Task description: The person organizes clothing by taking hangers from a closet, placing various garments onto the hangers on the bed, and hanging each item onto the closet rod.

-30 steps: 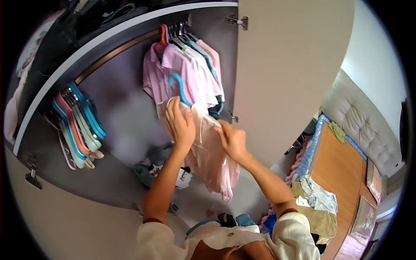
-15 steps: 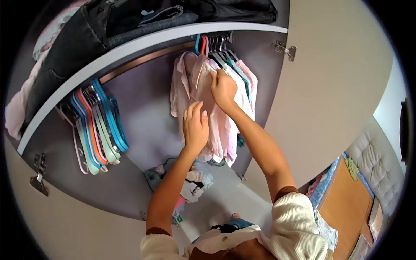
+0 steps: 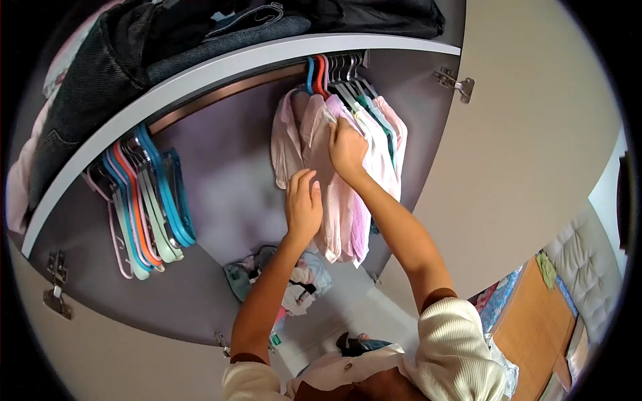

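Note:
Several shirts hang from hangers at the right end of the rail inside a wardrobe. My right hand (image 3: 348,152) is closed on the upper front of a pale pink shirt (image 3: 321,150), its fingers curled into the cloth. Just lower and to the left, my left hand (image 3: 303,206) is at the same shirt's front, fingers stretched up and thumb apart. Behind my right hand hang a lilac striped shirt (image 3: 360,224), white ones and a green garment (image 3: 382,119). A blue hanger (image 3: 310,73) and a red hanger (image 3: 320,75) show above the collars.
Bare hangers (image 3: 144,207) in blue, orange, pink and pale green hang at the rail's left end. Dark jeans (image 3: 87,90) lie on the shelf (image 3: 221,63) above. A clothes pile (image 3: 301,281) lies at the wardrobe's bottom. An open door (image 3: 515,134) stands at right.
The view has shifted slightly, so the hanging shirts sit further right. More of the lilac striped shirt shows. My right hand keeps its grip; my left hand is a little lower in view.

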Motion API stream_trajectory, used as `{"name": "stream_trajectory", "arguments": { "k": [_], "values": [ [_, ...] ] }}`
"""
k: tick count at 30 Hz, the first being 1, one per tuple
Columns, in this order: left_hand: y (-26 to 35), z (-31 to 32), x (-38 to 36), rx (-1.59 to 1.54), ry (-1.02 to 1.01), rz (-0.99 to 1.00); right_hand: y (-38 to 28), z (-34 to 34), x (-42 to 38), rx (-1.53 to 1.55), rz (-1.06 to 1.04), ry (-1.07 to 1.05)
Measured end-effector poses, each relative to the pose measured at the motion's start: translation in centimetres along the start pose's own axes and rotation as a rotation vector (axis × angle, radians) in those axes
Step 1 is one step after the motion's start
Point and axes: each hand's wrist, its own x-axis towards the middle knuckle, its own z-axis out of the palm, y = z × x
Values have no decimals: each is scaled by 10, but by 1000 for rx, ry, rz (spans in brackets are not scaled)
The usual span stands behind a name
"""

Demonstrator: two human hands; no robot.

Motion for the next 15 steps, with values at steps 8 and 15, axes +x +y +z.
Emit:
{"name": "stream_trajectory", "arguments": {
  "k": [8,15],
  "values": [
    [15,0,-29,-76,-63,-52,27,-26,-39,-70,-143,115],
    [41,-5,-67,-128,-100,-45,33,-68,-95,-132,-174,111]
  ]
}}
